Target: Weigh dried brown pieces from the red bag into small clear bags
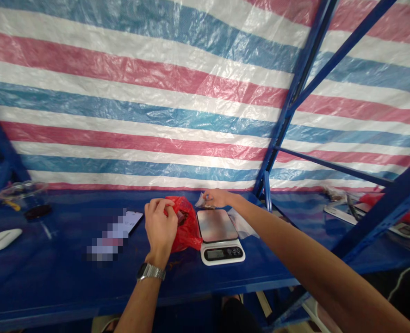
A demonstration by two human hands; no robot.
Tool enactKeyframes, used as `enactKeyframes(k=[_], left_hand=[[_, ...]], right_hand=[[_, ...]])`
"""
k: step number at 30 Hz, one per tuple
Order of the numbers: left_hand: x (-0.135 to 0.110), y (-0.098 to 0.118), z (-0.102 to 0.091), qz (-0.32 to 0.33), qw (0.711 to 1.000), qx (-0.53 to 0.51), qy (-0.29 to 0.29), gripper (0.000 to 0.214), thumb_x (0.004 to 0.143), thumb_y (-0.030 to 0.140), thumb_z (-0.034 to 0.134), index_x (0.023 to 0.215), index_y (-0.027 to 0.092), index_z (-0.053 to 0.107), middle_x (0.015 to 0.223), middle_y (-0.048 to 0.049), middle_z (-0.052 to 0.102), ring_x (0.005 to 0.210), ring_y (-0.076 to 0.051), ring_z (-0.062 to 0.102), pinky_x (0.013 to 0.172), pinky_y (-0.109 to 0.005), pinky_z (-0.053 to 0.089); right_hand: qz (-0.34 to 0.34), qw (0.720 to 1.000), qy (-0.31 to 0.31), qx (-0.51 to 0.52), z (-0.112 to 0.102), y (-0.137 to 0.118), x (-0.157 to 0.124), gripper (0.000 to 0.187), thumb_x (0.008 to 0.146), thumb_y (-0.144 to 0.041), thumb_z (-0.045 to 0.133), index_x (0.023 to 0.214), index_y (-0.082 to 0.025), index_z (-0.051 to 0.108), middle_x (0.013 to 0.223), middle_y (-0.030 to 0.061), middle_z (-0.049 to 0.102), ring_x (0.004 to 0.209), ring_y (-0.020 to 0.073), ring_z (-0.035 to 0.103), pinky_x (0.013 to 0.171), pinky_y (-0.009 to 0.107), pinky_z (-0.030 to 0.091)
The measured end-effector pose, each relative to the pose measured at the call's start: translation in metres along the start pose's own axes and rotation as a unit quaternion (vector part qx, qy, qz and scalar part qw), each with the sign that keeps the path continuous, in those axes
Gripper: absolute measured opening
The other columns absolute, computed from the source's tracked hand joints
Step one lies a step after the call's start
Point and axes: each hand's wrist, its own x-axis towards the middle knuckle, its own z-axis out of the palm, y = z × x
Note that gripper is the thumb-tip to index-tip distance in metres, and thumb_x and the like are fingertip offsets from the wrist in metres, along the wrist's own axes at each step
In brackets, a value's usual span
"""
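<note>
- Nearest us, our bare right forearm (305, 252) slants in over the blue table (69, 291), to the right of the white scale (219, 225), our landmark.
- Far left of the scale we see a rounded white object (3, 240), with a clear container (26, 189) just behind it.
- Closer, yet left of the scale, lies a phone (133, 218), partly pixelated.
- Just left of the scale, our left hand (161, 222), with a metal watch (151, 272) at its wrist, touches the open red bag (187, 226); thumb and forefinger stand apart, and we cannot tell whether the hidden fingers clamp the plastic.
- At the scale's far edge, our right hand (219, 198) has its fingertips together on a small clear packet (201, 201).
- Against the scale's right side lies a translucent bag (243, 224).
- Well right of the scale, past a blue post (283, 125), sits another scale (402, 229).
</note>
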Motion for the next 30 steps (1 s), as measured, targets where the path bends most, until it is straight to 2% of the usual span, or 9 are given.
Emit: enactKeyframes(k=[4,10,13,16,19,22,25,27,30], left_hand=[[0.004,-0.005,-0.005,-0.009,1.000,0.002,0.011,0.024,0.088,0.011,0.048,0.080,0.023,0.068,0.097,-0.0071,0.066,0.097,-0.027,0.055,0.093,-0.042,0.046],[0.005,-0.008,-0.008,-0.012,1.000,-0.006,0.023,0.024,0.087,0.011,0.048,0.079,0.023,0.067,0.096,-0.0066,0.065,0.096,-0.026,0.055,0.092,-0.041,0.046],[0.003,-0.008,-0.007,0.002,1.000,-0.008,0.020,0.024,0.087,0.011,0.048,0.079,0.023,0.067,0.096,-0.0067,0.065,0.096,-0.026,0.055,0.092,-0.042,0.047],[0.000,-0.009,-0.006,0.011,1.000,-0.007,0.020,0.024,0.087,0.010,0.048,0.080,0.023,0.067,0.096,-0.0066,0.066,0.096,-0.026,0.056,0.093,-0.042,0.047],[-0.001,-0.008,-0.006,0.020,1.000,-0.003,0.018,0.023,0.087,0.010,0.049,0.080,0.023,0.067,0.095,-0.0064,0.066,0.095,-0.026,0.056,0.092,-0.042,0.048],[-0.003,-0.001,-0.006,0.059,0.998,-0.015,-0.001,0.023,0.091,0.011,0.049,0.084,0.023,0.068,0.096,-0.0062,0.068,0.096,-0.026,0.058,0.091,-0.040,0.050],[-0.007,0.009,-0.004,0.114,0.991,-0.041,-0.059,0.018,0.097,0.019,0.054,0.101,0.024,0.071,0.108,-0.0061,0.070,0.105,-0.026,0.061,0.097,-0.040,0.051],[-0.010,0.014,-0.001,0.147,0.981,-0.055,-0.112,0.030,0.095,0.030,0.063,0.125,0.025,0.066,0.127,-0.0070,0.068,0.120,-0.027,0.059,0.108,-0.043,0.047],[-0.015,0.016,0.005,0.150,0.972,-0.081,-0.161,0.071,0.085,0.039,0.079,0.148,0.026,0.049,0.148,-0.0096,0.058,0.137,-0.031,0.051,0.116,-0.048,0.043]], right_hand=[[-0.034,0.995,0.085,0.047,0.000,0.032,-0.011,0.035,0.088,-0.015,0.062,0.120,-0.017,0.075,0.119,0.0101,0.077,0.103,0.0226,0.071,0.086,0.027,0.053],[-0.026,0.996,-0.084,0.014,-0.015,0.086,-0.055,0.026,0.076,-0.014,0.066,0.098,-0.013,0.080,0.100,0.0094,0.080,0.085,0.0211,0.072,0.073,0.025,0.051],[0.005,0.996,-0.094,-0.009,-0.004,0.091,-0.068,0.025,0.075,-0.023,0.072,0.097,-0.014,0.080,0.095,0.0081,0.080,0.081,0.0208,0.071,0.071,0.025,0.050],[0.021,0.996,-0.083,-0.023,0.008,0.089,-0.073,0.026,0.070,-0.018,0.073,0.095,-0.013,0.078,0.095,0.0083,0.079,0.084,0.0220,0.070,0.072,0.026,0.049],[0.023,0.999,-0.033,-0.012,0.007,0.085,-0.073,0.024,0.072,-0.014,0.066,0.094,-0.015,0.075,0.096,0.0083,0.079,0.085,0.0214,0.069,0.072,0.026,0.048],[0.041,0.996,0.081,0.007,-0.005,0.073,-0.071,0.023,0.077,-0.016,0.060,0.098,-0.016,0.071,0.088,0.0064,0.075,0.079,0.0192,0.065,0.071,0.026,0.046],[0.014,0.979,0.181,0.094,-0.018,0.038,-0.067,0.020,0.080,-0.020,0.059,0.100,-0.018,0.064,0.078,0.0010,0.067,0.073,0.0165,0.061,0.066,0.024,0.043],[-0.033,0.964,0.203,0.170,-0.022,0.002,-0.064,0.017,0.080,-0.021,0.061,0.097,-0.020,0.060,0.072,-0.0035,0.060,0.066,0.0140,0.057,0.061,0.022,0.040],[-0.103,0.951,0.154,0.247,-0.024,-0.057,-0.064,0.018,0.080,-0.019,0.061,0.098,-0.022,0.057,0.072,-0.0062,0.058,0.063,0.0123,0.056,0.059,0.021,0.039]])
